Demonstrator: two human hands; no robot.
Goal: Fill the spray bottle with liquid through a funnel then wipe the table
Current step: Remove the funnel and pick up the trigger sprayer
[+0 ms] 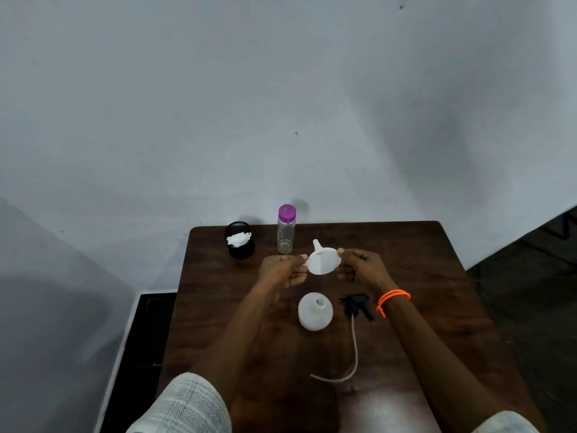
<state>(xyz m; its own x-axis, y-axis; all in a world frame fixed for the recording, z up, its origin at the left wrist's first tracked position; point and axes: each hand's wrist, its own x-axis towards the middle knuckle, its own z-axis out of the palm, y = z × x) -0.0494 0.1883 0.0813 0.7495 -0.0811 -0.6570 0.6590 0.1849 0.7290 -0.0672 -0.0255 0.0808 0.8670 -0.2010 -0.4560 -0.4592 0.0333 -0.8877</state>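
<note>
A white funnel (321, 260) hangs above the table, spout pointing up and away, wide mouth towards me. My left hand (282, 270) pinches its left rim and my right hand (363, 267) pinches its right rim. Below the hands the white spray bottle (314, 311) stands open, without its head. The black spray head (356, 305) lies to the bottle's right, its long white tube (354, 348) curving towards me. A clear bottle with a purple cap (286, 229) stands upright behind the funnel; how much liquid it holds I cannot tell.
A black mesh cup (239, 240) with white tissue (239, 239) in it stands at the table's back left. The dark wooden table (421, 276) ends at a grey wall behind. An orange bracelet (392, 300) is on my right wrist.
</note>
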